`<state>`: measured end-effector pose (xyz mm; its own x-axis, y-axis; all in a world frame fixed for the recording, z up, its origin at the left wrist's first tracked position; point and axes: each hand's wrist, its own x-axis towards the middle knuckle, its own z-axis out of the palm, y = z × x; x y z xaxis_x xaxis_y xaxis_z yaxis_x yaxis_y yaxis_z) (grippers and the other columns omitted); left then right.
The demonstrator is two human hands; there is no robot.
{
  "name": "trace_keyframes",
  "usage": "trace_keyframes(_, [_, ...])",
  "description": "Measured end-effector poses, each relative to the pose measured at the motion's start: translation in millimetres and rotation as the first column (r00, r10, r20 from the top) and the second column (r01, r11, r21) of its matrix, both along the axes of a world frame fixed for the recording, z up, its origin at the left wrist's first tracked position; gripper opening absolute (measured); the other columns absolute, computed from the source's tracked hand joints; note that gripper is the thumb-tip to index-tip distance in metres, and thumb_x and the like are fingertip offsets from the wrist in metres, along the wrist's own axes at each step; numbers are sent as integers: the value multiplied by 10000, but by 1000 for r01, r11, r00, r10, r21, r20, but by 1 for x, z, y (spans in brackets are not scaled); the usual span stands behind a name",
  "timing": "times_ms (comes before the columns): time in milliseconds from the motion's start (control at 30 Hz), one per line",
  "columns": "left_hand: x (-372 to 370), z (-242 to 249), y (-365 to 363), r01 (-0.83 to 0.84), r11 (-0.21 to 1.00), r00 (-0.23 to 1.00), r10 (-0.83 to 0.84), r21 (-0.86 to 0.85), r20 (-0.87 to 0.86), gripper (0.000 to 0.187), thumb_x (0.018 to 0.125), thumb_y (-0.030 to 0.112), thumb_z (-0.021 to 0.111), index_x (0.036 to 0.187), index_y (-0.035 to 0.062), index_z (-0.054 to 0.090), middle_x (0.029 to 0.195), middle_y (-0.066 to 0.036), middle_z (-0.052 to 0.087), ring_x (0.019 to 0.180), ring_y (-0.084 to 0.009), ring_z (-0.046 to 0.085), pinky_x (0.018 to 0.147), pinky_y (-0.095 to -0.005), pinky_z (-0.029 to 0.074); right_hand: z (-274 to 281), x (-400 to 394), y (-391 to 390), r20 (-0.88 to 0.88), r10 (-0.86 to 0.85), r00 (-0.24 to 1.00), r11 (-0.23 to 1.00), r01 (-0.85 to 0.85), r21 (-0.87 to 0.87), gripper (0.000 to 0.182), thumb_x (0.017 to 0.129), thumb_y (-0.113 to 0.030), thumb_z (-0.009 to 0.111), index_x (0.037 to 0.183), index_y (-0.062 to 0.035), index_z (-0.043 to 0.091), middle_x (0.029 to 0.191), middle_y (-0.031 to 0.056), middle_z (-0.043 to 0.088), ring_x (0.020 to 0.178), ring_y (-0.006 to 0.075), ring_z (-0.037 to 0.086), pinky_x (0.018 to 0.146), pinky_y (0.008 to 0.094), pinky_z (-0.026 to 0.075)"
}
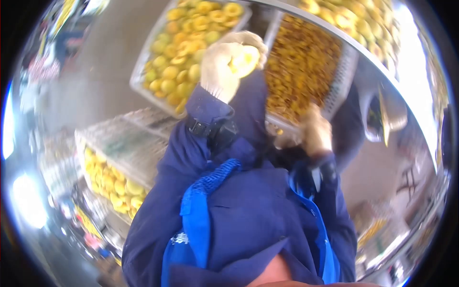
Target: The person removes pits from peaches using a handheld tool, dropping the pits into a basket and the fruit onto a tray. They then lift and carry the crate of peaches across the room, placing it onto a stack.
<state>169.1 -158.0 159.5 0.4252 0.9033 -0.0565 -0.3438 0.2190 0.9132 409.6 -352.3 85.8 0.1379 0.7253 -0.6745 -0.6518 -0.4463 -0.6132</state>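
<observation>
My left hand (222,67), in a pale glove, is closed around a yellow peach half (245,61), its cut side facing up. It is over the right edge of a white crate of yellow peaches (179,52), many of them halved. My right hand (316,131), also gloved, is curled at the near edge of a white crate (343,79) filled with brown peach pits (301,62). Motion blurs its fingers, and I cannot tell what is in them.
More peaches (354,19) lie beyond a curved metal edge at the upper right. A stacked crate (114,184) at lower left also holds peaches. Grey floor (103,71) shows to the left. A white container (370,117) stands at the right.
</observation>
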Motion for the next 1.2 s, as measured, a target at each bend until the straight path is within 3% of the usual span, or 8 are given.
trace_keyframes(167, [-138,13,44,-913,339,311,938,227,-153,258,930,38,526,1017,-3,766,1023,-116,776,930,-220,738,839,-353,597,-6,12,-13,147,-45,988,944,90,-319,555,1072,-584,627,937,-46,636,568,-78,371,401,65,316,369,244,227])
trace_keyframes(333, [-229,-234,-31,97,814,-473,544,572,-693,580,966,336,664,1479,71,619,1495,-250,633,1336,-390,620,1169,-484,458,-3,5,13,147,46,988,935,9,-354,555,1066,-575,644,896,-47,647,537,-75,363,370,89,318,351,281,240])
trace_keyframes(467, [-169,-152,9,-195,902,-522,236,384,-820,699,964,417,655,1575,103,523,1674,-218,451,1505,-369,461,1247,-514,369,26,5,37,242,132,961,956,-60,-286,586,1083,-577,607,862,-40,687,532,2,523,360,135,427,338,298,289])
trace_keyframes(667, [8,38,143,-88,854,316,512,512,-799,562,1019,486,623,1427,103,677,1283,-192,758,1247,-387,694,1059,-446,537,27,19,43,315,240,918,967,-200,-155,614,1136,-527,522,903,10,709,523,30,537,368,131,442,380,292,328])
trace_keyframes(733, [74,47,182,303,823,134,463,481,-876,591,991,471,633,1432,77,655,1306,-211,745,1181,-407,719,995,-486,572,33,19,55,344,254,904,967,-231,-107,621,1143,-521,503,910,13,718,519,28,539,389,128,446,406,290,337])
trace_keyframes(933, [126,-16,234,195,837,442,391,512,-807,334,915,252,660,1150,30,740,1027,-185,787,977,-336,740,863,-422,592,60,27,60,364,252,897,959,-283,34,586,1147,-501,517,980,21,724,576,19,588,469,108,486,462,286,349])
trace_keyframes(1000, [118,22,177,-7,995,969,32,104,-244,253,897,109,586,1076,62,758,855,-76,741,856,-201,724,658,-333,570,79,33,63,310,221,925,956,-268,118,488,1135,-461,568,991,-15,705,640,-7,599,501,76,502,485,265,377])
trace_keyframes(1200, [89,32,68,153,909,899,34,-387,436,453,891,283,628,1246,5,666,1302,-262,684,1119,-481,676,971,-605,585,127,-5,92,213,139,967,913,-208,350,384,1127,-391,607,1024,-32,698,655,-11,600,535,62,520,503,263,394])
